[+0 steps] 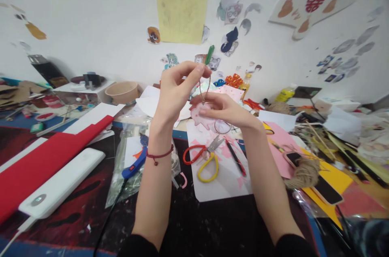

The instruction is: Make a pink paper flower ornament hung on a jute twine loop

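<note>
Raised over the table, my left hand [182,85] pinches a thin brown cord [201,91] at its top. A green, crystal-shaped piece [210,54] sticks up just above those fingertips. The cord hangs down as a loop to a pale pink, flat animal-shaped charm [200,116]. My right hand [226,107] holds this charm between thumb and fingers, hiding part of it. A metal ring [223,126] hangs beneath the right hand. Below both hands, scissors [209,151] with one red and one yellow handle lie open on a white sheet [209,188], beside a red-and-black pen [235,158].
On the left are a blue glue gun [135,166] on a plastic bag, a white power bank [62,182] with a cable, and red paper [54,160]. To the right lie a twine ball [304,173], a phone-like black object [326,190] and coloured paper. A wall stands behind.
</note>
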### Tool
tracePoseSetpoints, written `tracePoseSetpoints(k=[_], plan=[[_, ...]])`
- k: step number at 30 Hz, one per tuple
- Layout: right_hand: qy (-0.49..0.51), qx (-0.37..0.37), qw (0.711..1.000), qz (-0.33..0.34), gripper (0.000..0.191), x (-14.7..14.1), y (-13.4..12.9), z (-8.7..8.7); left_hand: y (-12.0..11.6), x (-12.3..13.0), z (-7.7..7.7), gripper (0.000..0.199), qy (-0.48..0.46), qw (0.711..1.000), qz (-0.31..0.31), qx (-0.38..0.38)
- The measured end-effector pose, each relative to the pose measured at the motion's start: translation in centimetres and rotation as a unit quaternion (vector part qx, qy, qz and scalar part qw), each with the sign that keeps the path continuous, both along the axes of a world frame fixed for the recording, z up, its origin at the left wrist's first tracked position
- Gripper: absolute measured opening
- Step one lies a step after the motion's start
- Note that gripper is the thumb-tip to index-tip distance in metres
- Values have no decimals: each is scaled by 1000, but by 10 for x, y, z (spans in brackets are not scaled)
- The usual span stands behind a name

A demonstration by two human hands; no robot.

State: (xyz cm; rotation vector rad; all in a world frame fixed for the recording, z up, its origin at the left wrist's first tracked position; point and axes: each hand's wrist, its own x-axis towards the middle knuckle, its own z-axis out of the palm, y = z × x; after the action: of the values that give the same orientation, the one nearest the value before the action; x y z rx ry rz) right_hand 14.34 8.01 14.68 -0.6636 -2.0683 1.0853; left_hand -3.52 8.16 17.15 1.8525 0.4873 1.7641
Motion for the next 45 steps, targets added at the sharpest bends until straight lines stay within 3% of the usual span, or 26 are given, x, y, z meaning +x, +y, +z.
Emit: tracePoseSetpoints(k=[7,13,16,22,25,29,31,35,38,45], plan=[[34,-31,998,31,30,-1,6,-6,1,-1,2,22,-59,994,-82,-47],[72,-75,988,113,22,-6,15,-19,1,-1,1,30,-112,952,-266,-102],[93,-98,979,150,20,-8,19,-25,1,-1,-1,31,-122,936,-303,-132],[125,-140,962,200,26,-9,22,-32,6,0,-6,39,-112,954,-236,-146],[83,-122,976,159,30,-5,23,-30,7,-2,-6,37,-82,957,-244,-130],[18,-105,990,88,30,4,29,-28,7,-8,-5,23,17,981,-171,-90],[5,-120,989,83,34,9,34,-31,6,-9,-5,24,64,986,-136,-65],[-17,-135,988,71,49,21,48,-43,7,-7,-4,28,98,986,-125,-44],[-28,-136,989,52,56,36,57,-47,7,-6,6,27,137,982,-115,-58],[25,-106,994,6,48,77,51,-36,12,0,48,24,193,972,-72,-118]])
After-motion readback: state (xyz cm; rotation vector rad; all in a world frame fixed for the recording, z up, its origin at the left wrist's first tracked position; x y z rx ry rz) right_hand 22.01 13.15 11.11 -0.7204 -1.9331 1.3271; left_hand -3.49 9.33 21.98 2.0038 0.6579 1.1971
